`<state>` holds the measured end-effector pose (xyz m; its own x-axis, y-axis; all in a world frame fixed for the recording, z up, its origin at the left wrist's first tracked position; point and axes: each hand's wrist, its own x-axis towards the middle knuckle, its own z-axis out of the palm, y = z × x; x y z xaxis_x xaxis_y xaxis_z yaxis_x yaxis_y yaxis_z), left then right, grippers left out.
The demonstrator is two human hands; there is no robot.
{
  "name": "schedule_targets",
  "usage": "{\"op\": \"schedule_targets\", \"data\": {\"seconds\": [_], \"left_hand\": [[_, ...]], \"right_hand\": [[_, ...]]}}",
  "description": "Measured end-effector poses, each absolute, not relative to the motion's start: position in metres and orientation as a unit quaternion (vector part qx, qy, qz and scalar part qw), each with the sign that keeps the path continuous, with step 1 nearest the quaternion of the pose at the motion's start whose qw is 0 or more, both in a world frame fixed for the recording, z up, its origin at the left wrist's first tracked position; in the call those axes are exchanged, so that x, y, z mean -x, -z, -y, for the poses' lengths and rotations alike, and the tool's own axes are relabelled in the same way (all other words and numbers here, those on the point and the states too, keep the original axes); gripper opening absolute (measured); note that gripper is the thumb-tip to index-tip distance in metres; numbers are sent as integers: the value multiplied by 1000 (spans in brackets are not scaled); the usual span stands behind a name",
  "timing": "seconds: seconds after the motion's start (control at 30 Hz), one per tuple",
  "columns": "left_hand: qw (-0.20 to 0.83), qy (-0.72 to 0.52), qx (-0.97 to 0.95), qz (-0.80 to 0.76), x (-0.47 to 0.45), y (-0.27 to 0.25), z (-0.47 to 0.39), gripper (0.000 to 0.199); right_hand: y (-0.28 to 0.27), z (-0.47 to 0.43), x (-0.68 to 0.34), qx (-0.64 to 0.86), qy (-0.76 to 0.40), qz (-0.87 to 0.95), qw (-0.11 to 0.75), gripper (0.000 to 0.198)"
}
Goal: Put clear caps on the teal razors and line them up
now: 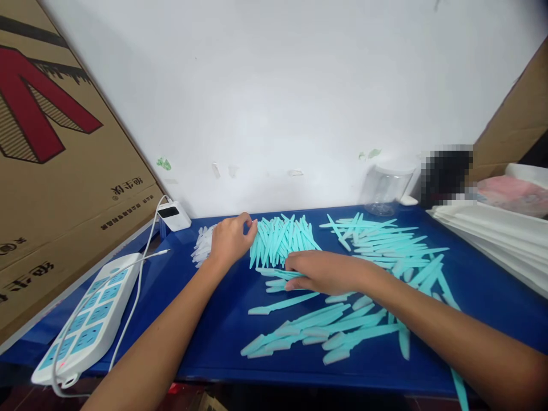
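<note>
My left hand (231, 240) is at the back of the blue table, its thumb and forefinger curled together. Whatever they may hold is hidden. It lies between a small heap of clear white plastic pieces (202, 245) and a dense pile of turquoise eyebrow razors (280, 237). My right hand (314, 271) is closed around the handle ends of a few turquoise eyebrow razors (274, 273), just in front of that pile. Their pale blade ends point left. More loose razors (299, 330) lie in front of it, and others (385, 242) spread out to the right, partly behind my forearm.
A white power strip (92, 319) with cables and a small white device (174, 216) are on the left, beside a large cardboard box (64, 188). At the back right stands a clear plastic jar (385, 191). White stacked sheets (492, 240) lie along the right edge.
</note>
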<state>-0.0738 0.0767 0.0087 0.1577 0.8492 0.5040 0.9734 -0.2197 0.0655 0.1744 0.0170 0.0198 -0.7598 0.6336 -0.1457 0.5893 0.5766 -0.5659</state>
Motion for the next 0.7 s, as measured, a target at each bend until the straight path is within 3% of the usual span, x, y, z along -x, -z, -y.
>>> {"op": "schedule_targets", "data": {"seconds": [0.1, 0.2, 0.3, 0.47, 0.7], "left_hand": [[70, 292, 758, 578, 73, -9, -76, 39], [-92, 367, 772, 511, 70, -8, -74, 56], [-221, 396, 777, 437, 65, -4, -69, 66], [-233, 373, 811, 386, 52, 5, -60, 56], [-344, 425, 750, 373, 48, 7, -66, 61]], "right_hand": [[-19, -19, -177, 353, -288, 887, 84, 32], [-19, -22, -179, 368, -260, 881, 147, 34], [-19, -26, -183, 372, -306, 859, 173, 31], [-17, -33, -185, 356, -390, 841, 119, 32], [-14, -47, -181, 342, -333, 846, 237, 39]]}}
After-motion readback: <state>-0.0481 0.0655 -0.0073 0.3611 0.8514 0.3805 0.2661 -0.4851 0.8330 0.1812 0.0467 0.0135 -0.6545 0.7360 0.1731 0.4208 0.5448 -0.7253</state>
